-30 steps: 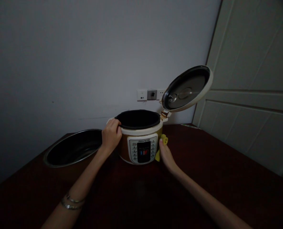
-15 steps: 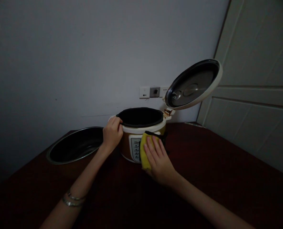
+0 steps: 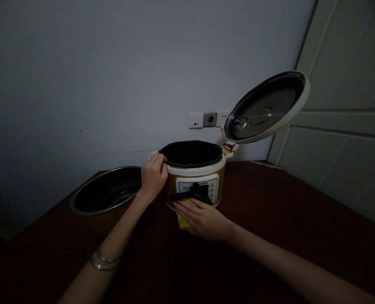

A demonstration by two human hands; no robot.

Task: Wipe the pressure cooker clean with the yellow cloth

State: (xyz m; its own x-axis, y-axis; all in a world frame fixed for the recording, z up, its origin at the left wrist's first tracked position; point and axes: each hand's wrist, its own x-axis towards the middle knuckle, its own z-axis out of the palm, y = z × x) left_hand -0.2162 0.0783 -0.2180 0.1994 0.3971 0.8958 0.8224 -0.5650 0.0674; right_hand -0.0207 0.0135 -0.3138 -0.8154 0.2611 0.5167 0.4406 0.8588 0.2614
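A white and gold electric cooker [image 3: 196, 172] stands on the dark red table, its lid [image 3: 266, 107] tilted up at the right on a hinge. Fingers curled over the rim, my left hand [image 3: 154, 173] grips the cooker's left edge. My right hand [image 3: 203, 219] presses a yellow cloth [image 3: 184, 223] with a dark edge against the lower front, just under the control panel [image 3: 213, 185]. Part of the cloth is hidden beneath the fingers. Inside the cooker it is too dark to make out detail.
Left of the cooker, close to my left forearm, is a large dark pot [image 3: 108, 190] with a metal rim. Wall sockets [image 3: 210, 119] sit behind the cooker. A pale panelled door [image 3: 342, 156] borders the dark red table [image 3: 269, 211] on the right.
My right hand has moved the yellow cloth down and left across the cooker's front, uncovering more of the control panel. My left hand keeps its hold on the rim. The view has shifted slightly.
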